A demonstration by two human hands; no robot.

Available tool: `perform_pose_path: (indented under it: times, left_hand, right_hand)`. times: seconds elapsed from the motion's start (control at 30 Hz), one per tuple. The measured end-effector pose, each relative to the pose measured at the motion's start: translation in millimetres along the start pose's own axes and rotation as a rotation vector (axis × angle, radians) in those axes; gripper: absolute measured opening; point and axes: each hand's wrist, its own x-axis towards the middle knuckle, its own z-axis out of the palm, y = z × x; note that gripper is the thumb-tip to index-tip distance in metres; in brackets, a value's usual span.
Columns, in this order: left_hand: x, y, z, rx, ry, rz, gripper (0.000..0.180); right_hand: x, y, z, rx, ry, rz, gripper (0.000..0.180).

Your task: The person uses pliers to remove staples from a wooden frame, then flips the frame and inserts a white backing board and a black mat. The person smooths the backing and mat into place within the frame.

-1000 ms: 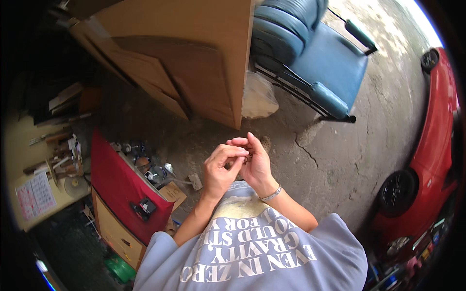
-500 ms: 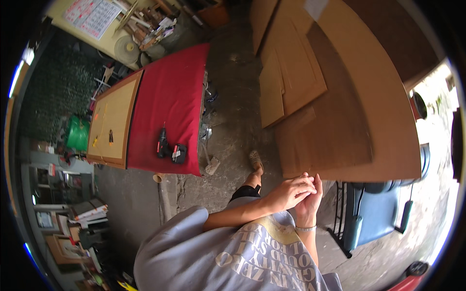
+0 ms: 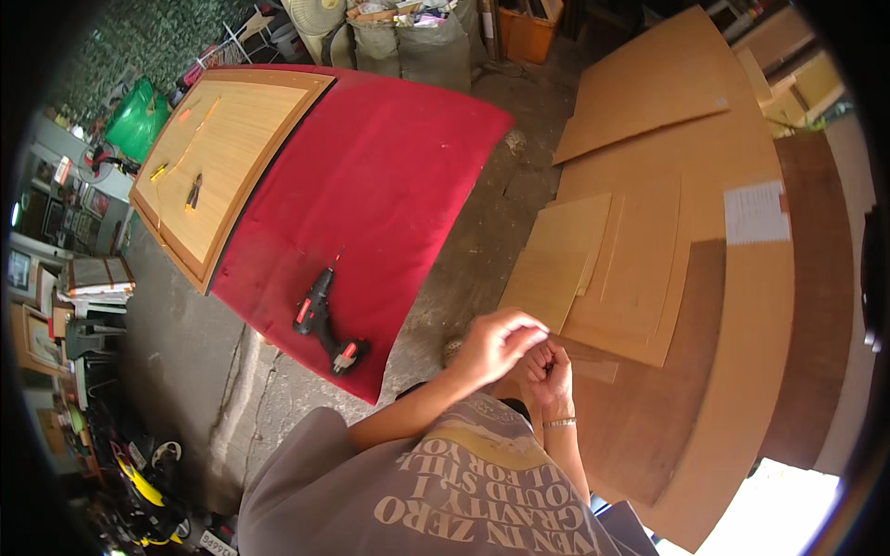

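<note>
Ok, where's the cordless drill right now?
In the head view, the cordless drill lies on the red cloth-covered table near its front edge, left of the person's left hand and below the wooden panel.

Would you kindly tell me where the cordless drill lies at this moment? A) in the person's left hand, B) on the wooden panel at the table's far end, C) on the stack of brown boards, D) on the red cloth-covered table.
D: the drill lies on the red cloth of the table, near its front edge, apart from the wooden panel, the boards and both hands.
</note>
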Motion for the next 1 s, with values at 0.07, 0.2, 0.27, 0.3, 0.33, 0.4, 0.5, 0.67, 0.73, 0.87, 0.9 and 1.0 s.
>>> perform_pose_path:
  times: [0.07,0.2,0.27,0.3,0.33,0.4,0.5,0.67,0.73,0.87,0.9,1.0]
  left_hand:
    - [13.5,-14.0,-43.8,-0.151,0.117,-0.321,0.018]
    - [31.5,-52.6,-119.9,-0.009,0.498,-0.363,0.044]
    - [36.6,-69.1,-145.5,-0.133,0.658,-0.477,0.046]
    - [39.7,-76.2,-155.6,-0.164,0.716,-0.504,0.046]
    - [45.1,-83.7,-162.2,-0.168,0.757,-0.466,0.046]
    - [66.8,-100.6,-172.7,-0.174,0.866,-0.465,0.045]
    - [122.6,-132.3,-181.5,-0.098,0.939,-0.467,0.044]
    - [287.0,-205.8,-197.9,0.031,0.977,-0.517,0.035]
    - [357.5,-237.6,-197.2,0.21,0.965,-0.558,0.03]
    - [449.2,-284.2,-195.3,0.963,0.578,-0.575,0.068]
    - [457.1,-293.5,-197.7,0.792,0.4,-0.811,0.106]
    - [463.6,-310.2,-189.4,0.813,0.284,-0.982,0.115]
  right_hand:
    - [36.4,-11.6,13.8,-0.079,0.234,-0.06,0.029]
    - [101.9,-48.6,16.6,-0.143,0.27,0.061,0.024]
    - [139.6,-68.5,18.1,-0.108,0.23,0.058,0.023]
    - [162.9,-81.2,21.5,-0.168,0.34,0.113,0.025]
    - [187.2,-97.7,27.4,-0.19,0.266,0.094,0.026]
    - [248.6,-132.8,48.6,-0.223,0.267,0.026,0.028]
    - [367.7,-190.8,93.3,-0.355,0.365,0.062,0.029]
    - [610.3,-302.0,200.9,-0.232,-0.041,-0.105,0.031]
    - [684.5,-325.1,228.4,-0.325,0.056,-0.082,0.029]
    - [845.0,-322.1,305.5,-0.406,0.207,-0.02,0.021]
    - [882.3,-317.5,328.4,-0.375,0.139,0.02,0.021]
    - [994.5,-304.3,418.6,-0.337,0.023,0.067,0.023]
